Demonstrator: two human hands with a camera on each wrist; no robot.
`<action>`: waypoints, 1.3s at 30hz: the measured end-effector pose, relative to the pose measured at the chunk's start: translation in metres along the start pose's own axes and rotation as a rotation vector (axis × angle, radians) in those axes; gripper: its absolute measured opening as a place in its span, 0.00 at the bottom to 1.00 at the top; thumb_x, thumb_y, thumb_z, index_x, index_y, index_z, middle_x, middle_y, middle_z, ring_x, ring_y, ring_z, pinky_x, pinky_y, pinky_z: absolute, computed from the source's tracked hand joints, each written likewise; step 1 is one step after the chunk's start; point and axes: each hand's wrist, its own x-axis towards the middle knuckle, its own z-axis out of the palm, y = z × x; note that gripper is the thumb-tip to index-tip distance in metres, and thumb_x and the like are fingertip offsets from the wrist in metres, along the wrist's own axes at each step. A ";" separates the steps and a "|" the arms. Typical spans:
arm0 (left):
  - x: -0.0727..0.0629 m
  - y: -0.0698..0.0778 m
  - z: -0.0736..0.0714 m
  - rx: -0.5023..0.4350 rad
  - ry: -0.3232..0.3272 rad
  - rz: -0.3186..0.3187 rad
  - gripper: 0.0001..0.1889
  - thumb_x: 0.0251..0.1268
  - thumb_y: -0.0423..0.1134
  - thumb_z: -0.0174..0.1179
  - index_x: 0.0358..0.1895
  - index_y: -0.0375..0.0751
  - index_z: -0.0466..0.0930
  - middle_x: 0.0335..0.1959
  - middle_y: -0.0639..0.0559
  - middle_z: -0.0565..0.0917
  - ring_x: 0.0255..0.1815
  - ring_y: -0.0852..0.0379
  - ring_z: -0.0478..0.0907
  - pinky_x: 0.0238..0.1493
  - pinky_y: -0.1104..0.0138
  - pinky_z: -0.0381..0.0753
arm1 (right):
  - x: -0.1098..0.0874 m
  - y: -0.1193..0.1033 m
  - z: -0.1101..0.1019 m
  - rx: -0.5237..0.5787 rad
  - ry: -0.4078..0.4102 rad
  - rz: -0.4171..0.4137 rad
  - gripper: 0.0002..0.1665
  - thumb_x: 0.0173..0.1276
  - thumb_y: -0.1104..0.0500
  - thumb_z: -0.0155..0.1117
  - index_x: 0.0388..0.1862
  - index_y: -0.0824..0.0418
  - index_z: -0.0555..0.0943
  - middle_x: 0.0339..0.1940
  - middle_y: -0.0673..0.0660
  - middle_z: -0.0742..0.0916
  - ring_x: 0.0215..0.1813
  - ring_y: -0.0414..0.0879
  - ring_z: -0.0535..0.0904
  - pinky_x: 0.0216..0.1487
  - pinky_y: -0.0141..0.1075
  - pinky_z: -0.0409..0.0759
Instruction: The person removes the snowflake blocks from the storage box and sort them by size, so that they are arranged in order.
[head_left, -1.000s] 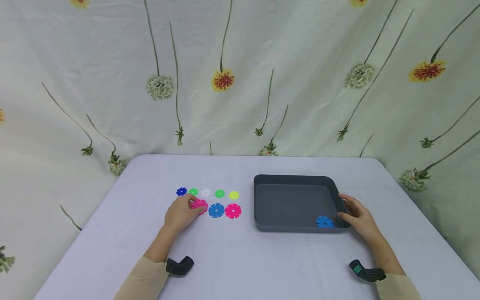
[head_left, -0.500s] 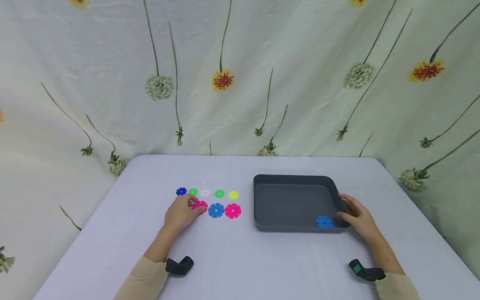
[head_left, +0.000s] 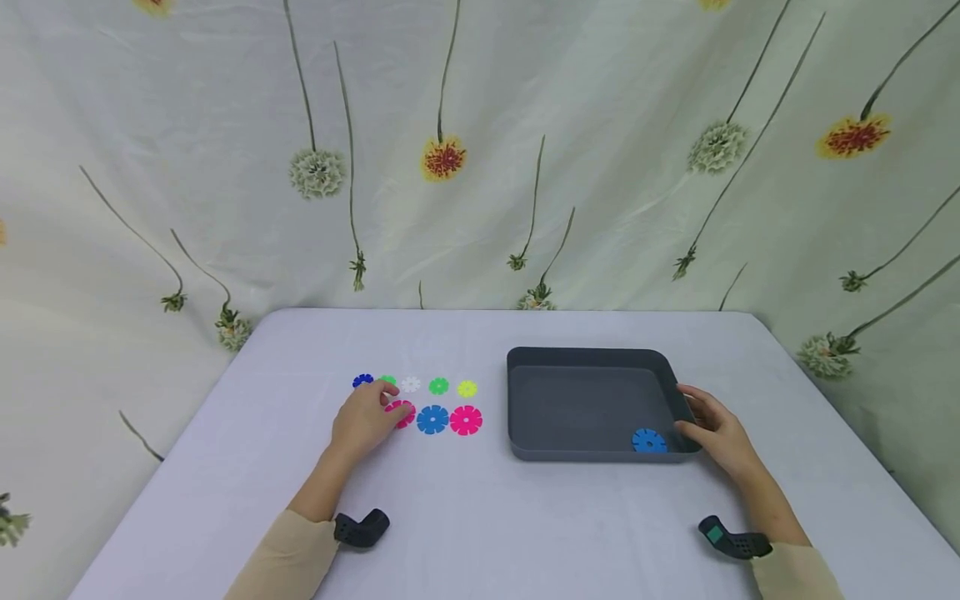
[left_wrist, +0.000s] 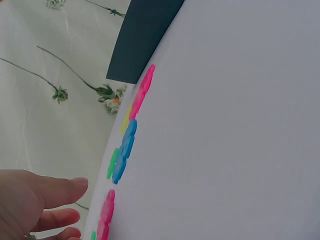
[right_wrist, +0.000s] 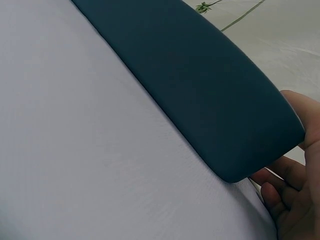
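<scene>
My left hand (head_left: 365,420) hovers over the leftmost large pink notched plastic disc (head_left: 403,414), thumb and fingers parted. In the left wrist view a gap shows between that hand (left_wrist: 42,200) and the pink disc (left_wrist: 105,215), with nothing held. To its right lie a large blue disc (head_left: 432,420) and another pink disc (head_left: 466,420). My right hand (head_left: 722,437) grips the right side of the dark grey tray (head_left: 585,456), thumb inside the rim and fingers outside. In the tray's near right corner lies one blue disc (head_left: 648,441).
Behind the large discs runs a row of smaller ones: dark blue (head_left: 363,381), green partly covered by my fingers, white (head_left: 410,384), green (head_left: 438,386) and yellow (head_left: 467,388). A white cloth covers the table (head_left: 480,517). A flowered curtain (head_left: 480,233) hangs behind.
My left hand has risen slightly off the leftmost pink disc and shifted a little right, its fingers covering more of the left green disc. The right hand and tray stay put.
</scene>
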 end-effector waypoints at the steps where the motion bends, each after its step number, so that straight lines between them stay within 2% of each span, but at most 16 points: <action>1: 0.000 0.003 0.000 -0.001 -0.006 0.004 0.21 0.60 0.46 0.67 0.51 0.35 0.78 0.40 0.42 0.80 0.41 0.46 0.77 0.39 0.55 0.79 | 0.000 0.000 0.000 -0.001 0.001 0.001 0.34 0.69 0.63 0.64 0.71 0.65 0.65 0.64 0.74 0.74 0.51 0.25 0.68 0.49 0.20 0.68; 6: 0.002 0.021 -0.002 -0.017 -0.035 0.016 0.22 0.61 0.47 0.67 0.52 0.36 0.78 0.41 0.42 0.79 0.41 0.47 0.76 0.40 0.57 0.79 | 0.000 -0.001 0.001 -0.021 0.003 0.009 0.34 0.69 0.62 0.64 0.71 0.65 0.65 0.64 0.74 0.74 0.51 0.27 0.69 0.48 0.20 0.68; 12: 0.003 0.039 0.000 -0.036 -0.071 0.064 0.21 0.61 0.46 0.67 0.51 0.37 0.79 0.39 0.45 0.78 0.37 0.50 0.74 0.35 0.60 0.77 | 0.000 -0.002 0.001 -0.015 0.012 0.010 0.33 0.68 0.63 0.64 0.71 0.65 0.66 0.64 0.74 0.74 0.52 0.27 0.69 0.48 0.20 0.68; 15: 0.003 0.048 0.003 -0.036 -0.074 0.078 0.20 0.61 0.47 0.67 0.51 0.38 0.79 0.38 0.46 0.78 0.35 0.51 0.73 0.33 0.62 0.76 | 0.000 -0.002 0.001 -0.015 0.005 0.011 0.33 0.69 0.63 0.63 0.71 0.65 0.65 0.65 0.74 0.73 0.56 0.41 0.73 0.48 0.20 0.68; 18: 0.003 0.056 0.007 -0.040 -0.075 0.084 0.19 0.61 0.47 0.67 0.50 0.39 0.79 0.37 0.47 0.77 0.34 0.52 0.73 0.31 0.63 0.75 | 0.000 -0.002 0.002 -0.019 -0.003 0.013 0.34 0.69 0.62 0.63 0.71 0.65 0.64 0.65 0.75 0.73 0.59 0.58 0.73 0.48 0.20 0.69; 20: 0.003 0.062 0.009 -0.043 -0.078 0.092 0.19 0.61 0.47 0.68 0.50 0.39 0.80 0.37 0.48 0.77 0.34 0.52 0.73 0.31 0.64 0.75 | 0.000 -0.002 0.002 -0.021 -0.004 0.014 0.34 0.69 0.62 0.63 0.71 0.66 0.64 0.64 0.75 0.73 0.60 0.62 0.72 0.47 0.20 0.69; 22: 0.003 0.069 0.011 -0.048 -0.078 0.103 0.19 0.60 0.47 0.68 0.50 0.40 0.80 0.37 0.48 0.78 0.34 0.53 0.74 0.31 0.64 0.76 | 0.000 -0.002 0.001 -0.021 0.000 0.015 0.34 0.69 0.63 0.63 0.71 0.66 0.65 0.64 0.75 0.73 0.59 0.58 0.73 0.47 0.20 0.69; 26: 0.004 0.082 0.012 -0.063 -0.080 0.125 0.20 0.58 0.47 0.70 0.50 0.41 0.80 0.38 0.47 0.78 0.34 0.53 0.74 0.31 0.63 0.77 | 0.000 -0.003 0.000 -0.014 0.006 0.013 0.33 0.69 0.63 0.63 0.71 0.65 0.65 0.64 0.74 0.74 0.55 0.41 0.74 0.47 0.19 0.69; 28: 0.004 0.087 0.013 -0.072 -0.084 0.136 0.20 0.58 0.47 0.70 0.50 0.41 0.80 0.38 0.47 0.78 0.34 0.53 0.74 0.31 0.64 0.77 | 0.000 -0.003 0.000 -0.012 0.004 0.014 0.33 0.69 0.63 0.63 0.71 0.65 0.65 0.64 0.74 0.74 0.54 0.38 0.73 0.47 0.19 0.69; 30: 0.004 0.092 0.014 -0.075 -0.091 0.147 0.20 0.58 0.47 0.70 0.49 0.42 0.80 0.38 0.48 0.78 0.34 0.53 0.74 0.31 0.64 0.77 | 0.000 -0.003 0.000 -0.015 0.002 0.016 0.33 0.69 0.62 0.63 0.71 0.65 0.65 0.64 0.74 0.74 0.55 0.42 0.74 0.47 0.19 0.69; 35: 0.004 0.103 0.018 -0.090 -0.111 0.164 0.19 0.58 0.46 0.69 0.49 0.42 0.80 0.38 0.49 0.78 0.33 0.54 0.74 0.31 0.64 0.77 | 0.001 -0.002 0.001 -0.013 -0.005 0.016 0.34 0.69 0.62 0.63 0.71 0.66 0.64 0.64 0.75 0.73 0.59 0.62 0.73 0.47 0.19 0.69; 39: 0.004 0.112 0.022 -0.097 -0.125 0.186 0.18 0.58 0.47 0.69 0.48 0.43 0.80 0.37 0.50 0.77 0.34 0.55 0.74 0.32 0.64 0.77 | 0.001 -0.001 0.001 -0.006 -0.001 0.019 0.34 0.69 0.63 0.63 0.71 0.66 0.64 0.64 0.75 0.73 0.60 0.65 0.72 0.47 0.19 0.69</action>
